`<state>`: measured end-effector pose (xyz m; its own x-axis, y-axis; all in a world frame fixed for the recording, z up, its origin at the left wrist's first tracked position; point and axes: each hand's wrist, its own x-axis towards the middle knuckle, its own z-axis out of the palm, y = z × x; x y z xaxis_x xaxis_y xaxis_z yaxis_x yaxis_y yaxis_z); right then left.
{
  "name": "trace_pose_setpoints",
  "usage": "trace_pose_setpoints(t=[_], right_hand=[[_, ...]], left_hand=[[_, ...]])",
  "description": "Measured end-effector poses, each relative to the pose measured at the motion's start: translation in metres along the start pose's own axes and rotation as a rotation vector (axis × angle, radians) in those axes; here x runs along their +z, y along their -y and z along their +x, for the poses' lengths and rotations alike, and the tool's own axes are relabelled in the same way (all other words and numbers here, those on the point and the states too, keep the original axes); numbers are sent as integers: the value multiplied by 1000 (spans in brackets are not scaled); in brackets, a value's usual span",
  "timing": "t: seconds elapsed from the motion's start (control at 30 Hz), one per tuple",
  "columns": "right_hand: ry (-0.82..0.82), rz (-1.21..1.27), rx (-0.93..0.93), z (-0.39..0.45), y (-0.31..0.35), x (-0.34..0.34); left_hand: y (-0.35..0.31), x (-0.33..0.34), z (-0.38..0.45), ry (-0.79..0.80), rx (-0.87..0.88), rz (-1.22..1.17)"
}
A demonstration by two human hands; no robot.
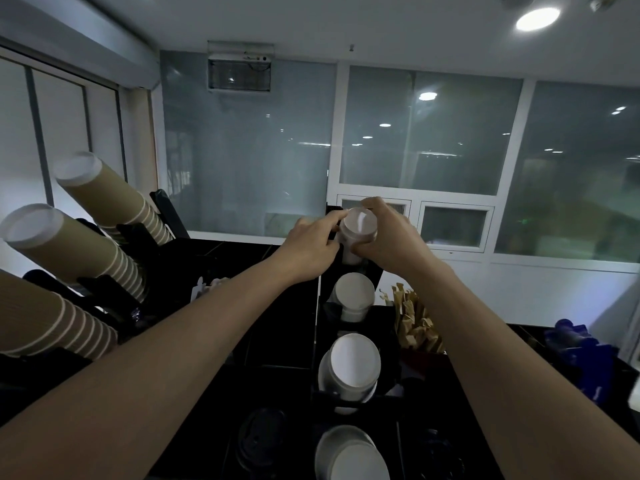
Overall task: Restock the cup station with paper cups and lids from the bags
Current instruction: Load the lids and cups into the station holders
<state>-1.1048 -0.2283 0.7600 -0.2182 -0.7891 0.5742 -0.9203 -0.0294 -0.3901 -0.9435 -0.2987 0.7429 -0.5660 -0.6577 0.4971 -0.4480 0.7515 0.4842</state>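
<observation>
- Your right hand (388, 237) has its grip curled around the far stack of white cups (358, 230), fingers wrapped over its right side and top.
- Your left hand (311, 242) pinches the same stack from the left, fingertips on its rim.
- That stack sits in the farthest slot of the black cup holder (384, 271), at the middle of the scene.
- Three more white cup stacks fill the slots nearer you: one (354, 296), another (349, 368), and the nearest (349, 455).
- Brown ribbed cup stacks (69, 244) lean out of the racks on the left.
- Black lids (261, 441) lie on the near tabletop, left of the nearest white stack.
- Brown packets (415, 323) stand just right of the holder.
</observation>
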Motion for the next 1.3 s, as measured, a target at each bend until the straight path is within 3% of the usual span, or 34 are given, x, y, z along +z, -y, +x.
trace_pose_setpoints(t=[0.13,0.3,0.77,1.3], right_hand=[[94,-49,20,-2,-6,8],[68,-83,16,-2,-13,17],[12,-53,-13,-18,-3,1],[-81,132,-94,-101,33,-20]], left_hand=[[3,3,3,10,-38,125],[7,8,5,30,-50,196],[-5,3,-12,12,-26,80],[-32,-19,-112,-84,68,1]])
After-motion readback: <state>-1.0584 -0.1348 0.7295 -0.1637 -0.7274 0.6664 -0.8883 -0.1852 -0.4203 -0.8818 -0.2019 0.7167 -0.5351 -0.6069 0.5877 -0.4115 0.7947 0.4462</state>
